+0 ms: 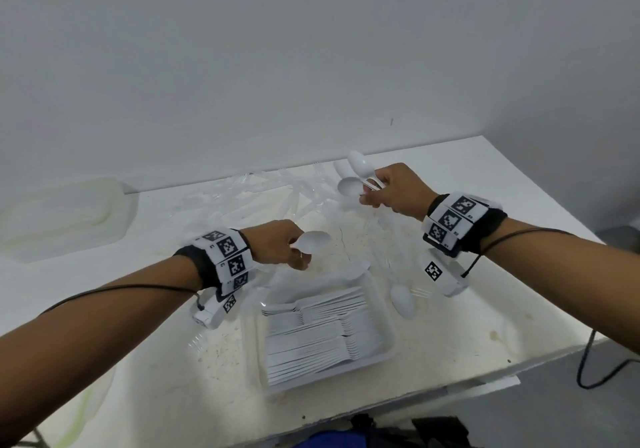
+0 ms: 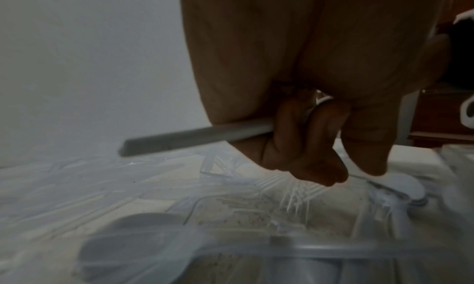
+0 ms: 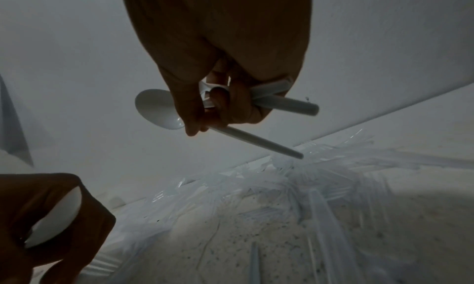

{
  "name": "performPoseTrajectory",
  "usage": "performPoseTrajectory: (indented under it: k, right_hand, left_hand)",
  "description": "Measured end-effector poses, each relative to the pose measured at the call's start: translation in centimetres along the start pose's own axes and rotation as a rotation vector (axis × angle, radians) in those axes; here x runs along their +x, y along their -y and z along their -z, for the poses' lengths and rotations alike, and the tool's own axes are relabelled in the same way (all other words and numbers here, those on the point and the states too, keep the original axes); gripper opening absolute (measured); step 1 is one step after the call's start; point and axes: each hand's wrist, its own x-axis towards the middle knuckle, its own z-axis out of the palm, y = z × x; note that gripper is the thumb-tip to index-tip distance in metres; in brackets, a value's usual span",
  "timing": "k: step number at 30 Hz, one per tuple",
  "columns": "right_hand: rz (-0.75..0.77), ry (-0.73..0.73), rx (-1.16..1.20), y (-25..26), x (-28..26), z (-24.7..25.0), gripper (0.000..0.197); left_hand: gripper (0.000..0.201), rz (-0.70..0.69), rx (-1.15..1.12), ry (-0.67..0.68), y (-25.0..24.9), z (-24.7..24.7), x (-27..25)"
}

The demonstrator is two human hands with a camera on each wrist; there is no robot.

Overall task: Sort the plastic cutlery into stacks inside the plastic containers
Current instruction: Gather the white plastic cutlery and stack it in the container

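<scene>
My left hand (image 1: 294, 250) grips one white plastic spoon (image 1: 313, 241), bowl pointing right, above the far end of a clear plastic container (image 1: 388, 340). Its handle (image 2: 195, 136) sticks out past my curled fingers (image 2: 307, 146). The container holds neat stacks of white cutlery (image 1: 318, 336). My right hand (image 1: 381, 191) is raised over the far right of the table and holds several white spoons (image 1: 356, 173) bunched together, bowls to the left. Two spoon handles (image 3: 282, 103) poke out of that fist. A pile of clear plastic cutlery (image 1: 263, 194) lies by the wall.
A loose white spoon (image 1: 403, 300) and clear forks lie right of the container. A translucent lid or container (image 1: 65, 215) sits at the far left. The white table (image 1: 519, 309) ends at the right and front; a black cable (image 1: 595, 364) hangs there. A wall stands close behind.
</scene>
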Motion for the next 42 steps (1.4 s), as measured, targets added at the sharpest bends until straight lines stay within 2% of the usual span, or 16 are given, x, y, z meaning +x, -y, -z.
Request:
performPoseTrajectory:
  k: [3, 8, 15, 18, 24, 28, 33, 36, 38, 42]
  right_hand:
    - [-0.036, -0.030, -0.016, -0.6, 0.8, 0.1, 0.020]
    - [-0.029, 0.028, -0.088, -0.4, 2.4, -0.6, 0.028]
    - [-0.016, 0.087, -0.149, 1.0, 4.6, -2.3, 0.032]
    - [-0.011, 0.114, -0.115, 1.4, 5.3, -2.9, 0.026]
    - [0.000, 0.122, -0.104, 1.5, 5.7, -3.5, 0.031]
    - [-0.001, 0.098, -0.107, 1.3, 5.6, -3.2, 0.029]
    - [-0.034, 0.054, -0.109, 0.9, 5.4, -2.1, 0.023]
    - [-0.050, 0.084, -0.055, 0.8, 5.0, -1.5, 0.014]
    - [-0.065, 0.110, -0.020, 0.9, 4.8, -1.4, 0.013]
    - [-0.066, 0.108, -0.013, 1.3, 4.6, -2.0, 0.026]
  left_hand:
    - [0.015, 0.005, 0.035, 0.033, -0.2, -0.5, 1.1]
    - [0.014, -0.054, 0.116, 0.089, -0.2, -1.9, 2.1]
    - [0.019, -0.101, 0.070, 0.121, -0.1, -2.0, 2.9]
    - [0.007, -0.142, 0.169, 0.090, -0.4, -2.6, 3.2]
    - [0.018, -0.152, 0.352, 0.047, -0.9, -3.2, 3.6]
    - [0.016, -0.158, 0.423, 0.053, -1.1, -3.1, 3.9]
    - [0.018, -0.091, 0.253, 0.047, -0.7, -2.4, 3.8]
    - [0.016, -0.026, 0.114, 0.004, -0.1, -1.4, 3.1]
    - [0.021, 0.003, 0.021, -0.025, 0.6, -0.4, 2.6]
    - [0.022, 0.024, -0.341, -0.096, 1.7, 1.4, 1.6]
